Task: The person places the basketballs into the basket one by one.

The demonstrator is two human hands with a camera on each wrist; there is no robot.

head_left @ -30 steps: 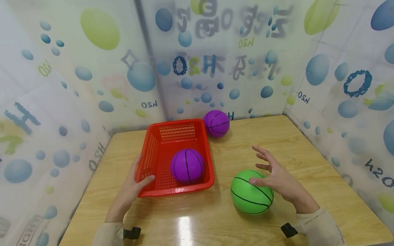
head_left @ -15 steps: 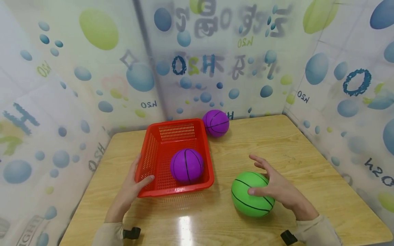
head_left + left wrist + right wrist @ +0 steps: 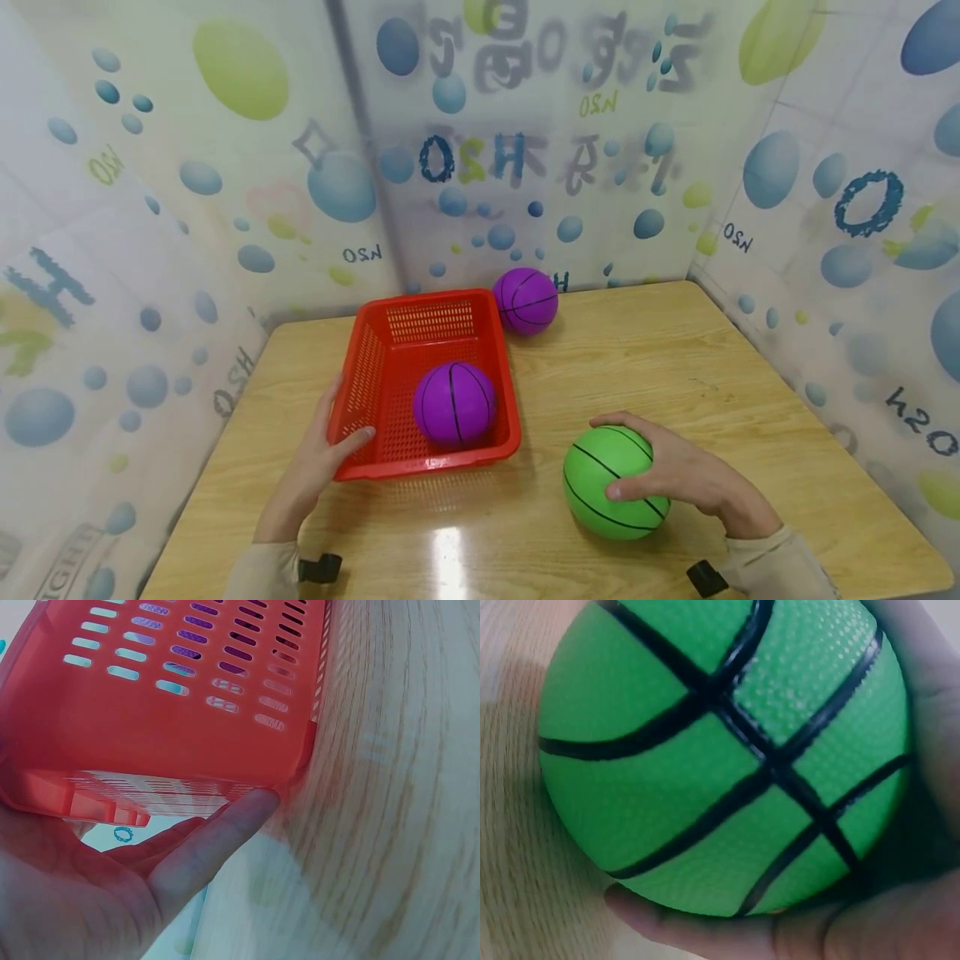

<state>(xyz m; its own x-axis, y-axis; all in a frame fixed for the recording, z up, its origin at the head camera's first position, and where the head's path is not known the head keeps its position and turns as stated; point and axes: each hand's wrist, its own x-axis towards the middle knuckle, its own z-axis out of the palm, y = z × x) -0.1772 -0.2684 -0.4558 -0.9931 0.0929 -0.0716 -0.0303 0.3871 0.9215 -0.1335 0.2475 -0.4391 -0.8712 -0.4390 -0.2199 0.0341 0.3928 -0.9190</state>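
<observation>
Desk (image 3: pixel 637 358): shiny wood;
Walls (image 3: pixel 645 200): bubbly;
Green ball (image 3: pixel 600 475): round, black lines;
Right hand (image 3: pixel 678 467): grips ball;
Left hand (image 3: pixel 315 462): holds basket (image 3: pixel 427 464)

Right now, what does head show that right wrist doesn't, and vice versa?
Only head: the red basket, one purple ball inside, another purple ball outside by the basket's far right corner, the left hand at the basket's left side, and wall lettering.

Only right wrist: the pebbled grain of the green ball, up close, with its black lines clearly crossing.

Both: the green ball, the right hand gripping it, and some of the wooden table.
</observation>
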